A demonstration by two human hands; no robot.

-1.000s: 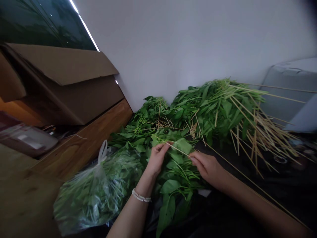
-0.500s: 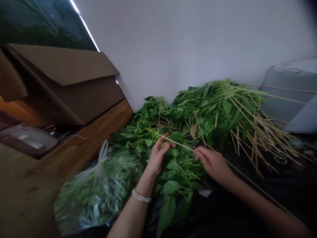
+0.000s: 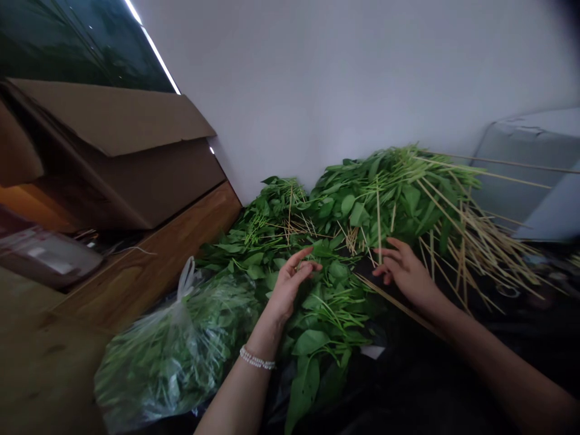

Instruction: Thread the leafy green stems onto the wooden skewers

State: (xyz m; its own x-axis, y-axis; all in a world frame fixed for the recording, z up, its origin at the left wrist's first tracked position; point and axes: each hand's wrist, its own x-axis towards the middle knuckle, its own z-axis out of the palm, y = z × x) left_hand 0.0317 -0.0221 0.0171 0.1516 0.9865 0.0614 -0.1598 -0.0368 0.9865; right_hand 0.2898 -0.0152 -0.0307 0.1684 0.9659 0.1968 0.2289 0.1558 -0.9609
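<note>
My left hand [image 3: 290, 281] hovers over the leafy greens, its thumb and fingers loosely curled and apart, with nothing visible in them. A beaded bracelet [image 3: 257, 357] circles that wrist. To the right, my right hand [image 3: 405, 272] has its fingers spread. A thin pale stem [image 3: 379, 211] stands nearly upright at its fingertips, and no grip on it shows. Beneath my hands lie cut leafy greens [image 3: 312, 343] with long green stalks. A larger heap of greens [image 3: 362, 193] rests against the wall behind.
A tied clear plastic bag of greens [image 3: 176, 356] sits at the left. Many bare pale stems [image 3: 480, 241] jut out at the right beside a pale box [image 3: 512, 169]. An open cardboard box [image 3: 136, 175] stands on the wooden board [image 3: 149, 260]. Black sheeting [image 3: 385, 393] lies below.
The stem that stretched between both hands has left my left hand and now stands upright by my right fingertips. My right hand has moved up and right, and its fingers have opened.
</note>
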